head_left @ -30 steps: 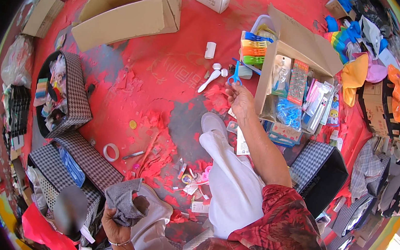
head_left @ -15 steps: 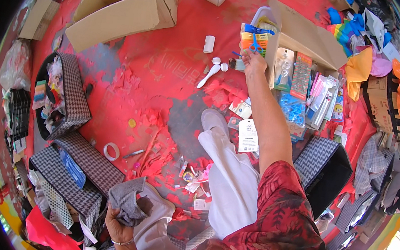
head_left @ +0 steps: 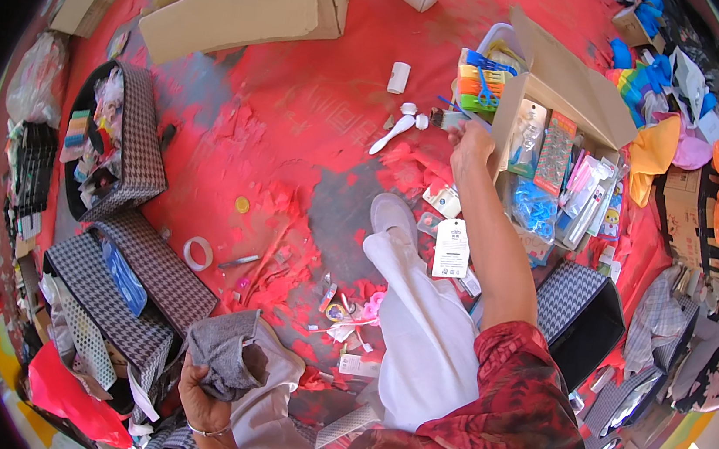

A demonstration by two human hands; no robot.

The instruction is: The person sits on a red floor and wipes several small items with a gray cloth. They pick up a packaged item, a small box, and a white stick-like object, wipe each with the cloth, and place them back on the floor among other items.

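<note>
So the left hand (head_left: 200,390), lower left of the frame, has a gray cloth (head_left: 223,350) pinched between thumb and fingers, with the cloth bunched up just above the white trouser leg (head_left: 267,390). The right hand (head_left: 473,144) is up in the upper right, arm stretched out, fingers partly curled. Honestly can't tell if it's pinching anything, the fingertips are too unclear. It's right beside the left wall of an open cardboard box (head_left: 577,85) packed with little packages, including a bag of blue bits (head_left: 534,206).

Just above that hand, blue scissors (head_left: 487,96) lie against a stack of colorful clips (head_left: 472,74). Left of it there's a white-handled roller (head_left: 397,134) on the red ground sheet (head_left: 300,122), with a small white cylinder (head_left: 399,78) near it. Below, mid-frame, a white tag (head_left: 452,248) sits by the forearm. Farther out: a tape roll (head_left: 188,252) left of center, a houndstooth bin (head_left: 144,145) at left, and a big carton (head_left: 249,29) upper left.
</note>
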